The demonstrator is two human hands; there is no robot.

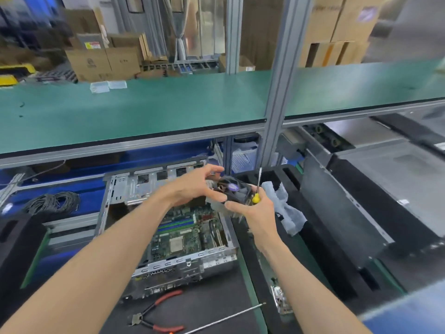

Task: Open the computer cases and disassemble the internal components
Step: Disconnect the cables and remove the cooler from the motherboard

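Observation:
An open silver computer case [120,213] lies on the black mat, its green motherboard [183,235] exposed with the bare CPU [177,245] showing. Both hands hold a black CPU cooler fan with its finned heatsink [230,192] above the case's far right corner. My left hand [195,186] grips the cooler's left side, fingers curled over its top. My right hand [255,208] supports the cooler from the right and below, and also pinches a yellow-handled screwdriver [257,189] that points upward.
Red-handled pliers [156,312] and a long thin metal rod [226,318] lie on the mat near me. A coil of black cable [53,202] sits at left. Dark computer cases [361,213] stand at right. A green shelf [144,112] overhangs the bench.

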